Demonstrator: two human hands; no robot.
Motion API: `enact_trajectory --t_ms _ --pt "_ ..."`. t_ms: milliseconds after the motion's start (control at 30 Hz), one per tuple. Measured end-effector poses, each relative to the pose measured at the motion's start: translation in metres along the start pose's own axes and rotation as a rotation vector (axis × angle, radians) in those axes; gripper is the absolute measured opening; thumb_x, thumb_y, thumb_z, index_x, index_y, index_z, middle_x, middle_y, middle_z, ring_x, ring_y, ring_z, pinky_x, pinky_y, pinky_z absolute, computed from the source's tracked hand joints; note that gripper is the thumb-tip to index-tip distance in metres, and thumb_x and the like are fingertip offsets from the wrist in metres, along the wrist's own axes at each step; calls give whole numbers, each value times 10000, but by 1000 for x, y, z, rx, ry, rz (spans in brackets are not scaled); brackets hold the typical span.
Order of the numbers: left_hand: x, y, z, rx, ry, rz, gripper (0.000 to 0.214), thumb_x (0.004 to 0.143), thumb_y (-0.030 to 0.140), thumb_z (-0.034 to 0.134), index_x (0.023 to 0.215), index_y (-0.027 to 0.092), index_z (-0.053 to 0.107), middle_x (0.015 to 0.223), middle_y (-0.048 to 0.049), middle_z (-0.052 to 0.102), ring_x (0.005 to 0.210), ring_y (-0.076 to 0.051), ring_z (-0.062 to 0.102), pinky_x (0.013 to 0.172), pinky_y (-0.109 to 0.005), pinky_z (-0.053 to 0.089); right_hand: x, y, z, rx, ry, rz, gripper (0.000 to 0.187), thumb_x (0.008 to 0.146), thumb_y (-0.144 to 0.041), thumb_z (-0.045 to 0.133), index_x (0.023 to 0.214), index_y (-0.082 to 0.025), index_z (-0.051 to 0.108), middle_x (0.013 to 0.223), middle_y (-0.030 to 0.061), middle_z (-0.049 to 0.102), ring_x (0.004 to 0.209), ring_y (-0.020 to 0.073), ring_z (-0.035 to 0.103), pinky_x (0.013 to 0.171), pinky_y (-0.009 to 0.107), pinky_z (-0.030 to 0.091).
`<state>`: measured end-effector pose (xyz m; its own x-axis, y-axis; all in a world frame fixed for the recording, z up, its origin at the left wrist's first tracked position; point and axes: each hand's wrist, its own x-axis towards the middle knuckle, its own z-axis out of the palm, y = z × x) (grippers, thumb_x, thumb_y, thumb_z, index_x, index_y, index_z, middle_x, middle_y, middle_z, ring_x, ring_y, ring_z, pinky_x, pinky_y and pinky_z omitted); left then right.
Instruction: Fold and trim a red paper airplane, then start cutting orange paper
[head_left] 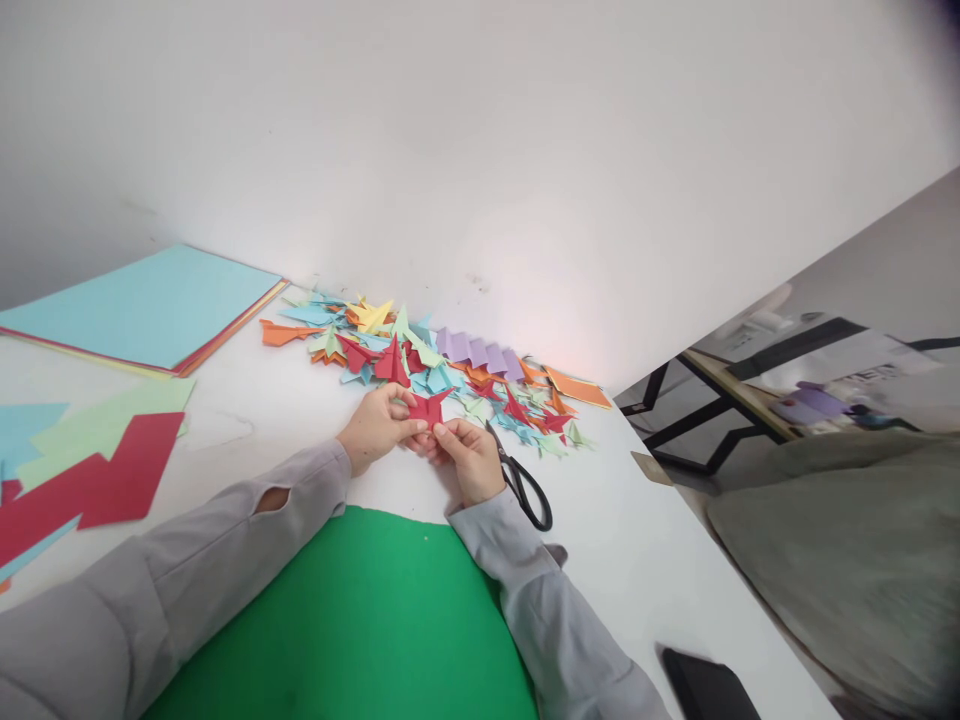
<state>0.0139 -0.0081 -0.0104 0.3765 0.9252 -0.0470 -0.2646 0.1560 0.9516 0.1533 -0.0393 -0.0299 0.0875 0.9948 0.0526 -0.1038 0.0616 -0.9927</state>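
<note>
A small piece of folded red paper [429,410] is held between my two hands, just above the white table [592,560]. My left hand [379,428] pinches its left side with thumb and fingers. At its lower right edge, my right hand [471,458] is closed on it with the thumb on top. Behind the hands spreads a heap of small folded paper pieces in several colours [390,360], some shaped like planes. Black-handled scissors [529,490] lie beside my right wrist, their blades partly hidden by the hand.
A stack of coloured paper sheets [165,310] lies at the back left, with cut paper scraps [135,470] in front. A pleated purple paper strip [480,352] rests against the wall. Near the table's right edge is a black flat object [705,685]. Green material [352,620] covers the near side.
</note>
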Motion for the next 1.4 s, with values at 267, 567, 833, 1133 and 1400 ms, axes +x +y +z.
enact_trajectory --t_ms 267,567,833,1133,1400 --pt "0 1 2 34 41 20 317 631 97 688 775 166 414 466 40 578 439 -115 574 460 -222 468 -1 -2 5 -15 57 1 312 553 -421 764 592 -172 580 467 -16 624 379 87 517 376 194 406" --pt "0 0 2 48 42 39 324 611 85 695 757 165 417 475 40 579 421 -106 560 445 -213 460 -2 -2 2 -7 43 -9 283 567 -387 770 580 -160 601 485 -11 635 389 77 524 398 189 407" --pt "2 -3 -1 20 -4 31 338 626 160 715 754 170 403 471 23 602 416 -118 570 438 -223 466 -1 -2 -2 53 -14 29 294 545 -371 790 525 -161 585 457 -11 637 387 79 541 413 186 417" --pt "5 -3 -3 -53 15 3 378 602 238 753 754 166 415 477 7 607 427 -111 565 448 -209 430 -2 -6 2 89 46 69 360 564 -483 750 568 -141 636 502 30 664 409 107 584 431 205 469" --pt "5 -2 -3 -69 47 -5 380 591 221 761 751 163 421 474 17 593 441 -115 569 450 -213 419 -1 -5 1 133 58 67 468 628 -592 650 600 -125 637 506 53 656 401 126 583 390 213 459"
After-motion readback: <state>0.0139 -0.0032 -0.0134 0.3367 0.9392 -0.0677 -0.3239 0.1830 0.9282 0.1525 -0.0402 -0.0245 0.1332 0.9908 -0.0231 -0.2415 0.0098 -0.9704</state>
